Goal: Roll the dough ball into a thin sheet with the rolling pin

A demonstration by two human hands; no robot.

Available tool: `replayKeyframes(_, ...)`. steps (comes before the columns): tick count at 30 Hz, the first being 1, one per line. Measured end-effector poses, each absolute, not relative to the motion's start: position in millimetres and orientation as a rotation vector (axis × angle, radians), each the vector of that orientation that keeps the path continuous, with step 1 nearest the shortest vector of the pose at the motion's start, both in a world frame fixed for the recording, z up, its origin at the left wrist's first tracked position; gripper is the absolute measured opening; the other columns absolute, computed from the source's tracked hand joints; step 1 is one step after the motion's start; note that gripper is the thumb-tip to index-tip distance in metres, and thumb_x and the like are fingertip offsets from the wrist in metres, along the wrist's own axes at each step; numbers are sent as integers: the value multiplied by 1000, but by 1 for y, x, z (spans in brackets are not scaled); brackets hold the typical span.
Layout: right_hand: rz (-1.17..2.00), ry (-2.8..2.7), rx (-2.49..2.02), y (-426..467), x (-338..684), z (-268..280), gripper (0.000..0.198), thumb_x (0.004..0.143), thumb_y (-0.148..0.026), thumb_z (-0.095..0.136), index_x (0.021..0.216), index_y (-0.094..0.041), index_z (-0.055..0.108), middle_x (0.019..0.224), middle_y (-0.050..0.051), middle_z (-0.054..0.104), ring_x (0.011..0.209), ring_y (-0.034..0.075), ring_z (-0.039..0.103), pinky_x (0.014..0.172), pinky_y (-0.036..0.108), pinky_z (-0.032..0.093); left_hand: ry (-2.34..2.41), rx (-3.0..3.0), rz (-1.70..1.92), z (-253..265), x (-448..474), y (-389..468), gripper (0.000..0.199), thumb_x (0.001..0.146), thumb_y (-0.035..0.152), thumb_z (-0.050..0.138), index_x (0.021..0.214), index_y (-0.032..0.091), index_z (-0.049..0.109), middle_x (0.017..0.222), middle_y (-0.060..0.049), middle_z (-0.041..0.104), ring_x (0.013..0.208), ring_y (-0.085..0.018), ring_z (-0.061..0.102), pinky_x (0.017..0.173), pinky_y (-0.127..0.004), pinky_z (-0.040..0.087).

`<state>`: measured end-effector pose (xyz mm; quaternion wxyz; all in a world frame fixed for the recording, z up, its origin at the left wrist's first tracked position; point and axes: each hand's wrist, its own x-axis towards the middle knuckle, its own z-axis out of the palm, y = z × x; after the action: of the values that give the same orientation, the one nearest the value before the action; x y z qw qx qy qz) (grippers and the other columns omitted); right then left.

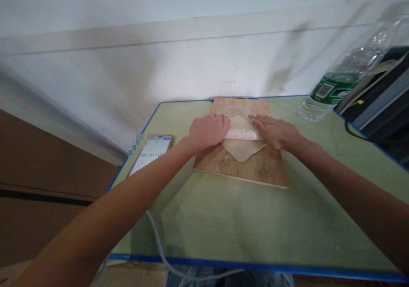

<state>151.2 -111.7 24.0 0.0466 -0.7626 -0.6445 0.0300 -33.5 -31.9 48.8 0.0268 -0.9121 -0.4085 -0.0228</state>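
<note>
A floury white rolling pin (pixel 244 134) lies crosswise over a flat sheet of pale dough (pixel 243 150) on a wooden board (pixel 255 174). My left hand (pixel 209 130) rests palm down on the pin's left end, its thumb pointing inward and its fingers reaching forward. On the right end lies my right hand (pixel 271 130), also palm down with fingers stretched out. The dough shows both in front of the pin and behind it, ending in a rounded point toward me. Both ends of the pin are hidden beneath my hands.
A phone (pixel 153 150) showing a timer lies left of the board, partly behind my left forearm. A tilted-looking clear bottle (pixel 335 87) with a green label stands at the back right, near dark items. A white cable (pixel 156 236) crosses the green table's (pixel 204 227) front edge.
</note>
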Motion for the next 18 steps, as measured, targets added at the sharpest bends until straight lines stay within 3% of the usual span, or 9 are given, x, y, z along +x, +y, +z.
replayKeyframes(6,184,-2059,-2198,-77,180,14,58,95,-49,15,143,-28,40,149,1,40,136,24,36,110,48,31,-1231,-2980,88,50,-19,-1,43,97,34,23,122,25,56,135,-3,55,123,-23,51,99,-38,42)
replayKeyframes(12,54,-1866,-2262,-73,172,17,60,96,-43,13,142,-17,42,147,8,43,135,25,37,110,45,31,-1352,-2867,-155,50,-10,6,48,97,42,25,112,17,63,117,-11,65,108,-25,60,93,-37,45)
replayKeyframes(15,-44,-1785,-2253,-73,165,24,58,97,-39,16,137,-12,49,140,14,49,128,30,46,104,49,36,-1385,-2808,-266,50,-7,9,51,97,44,24,109,15,65,111,-12,67,105,-24,61,90,-36,46)
replayKeyframes(18,-116,-1730,-2280,-71,165,29,56,97,-41,17,130,-15,55,129,16,59,116,34,55,94,51,43,-1413,-2773,-360,50,-3,13,52,98,42,23,108,14,66,110,-13,66,105,-24,61,91,-36,46)
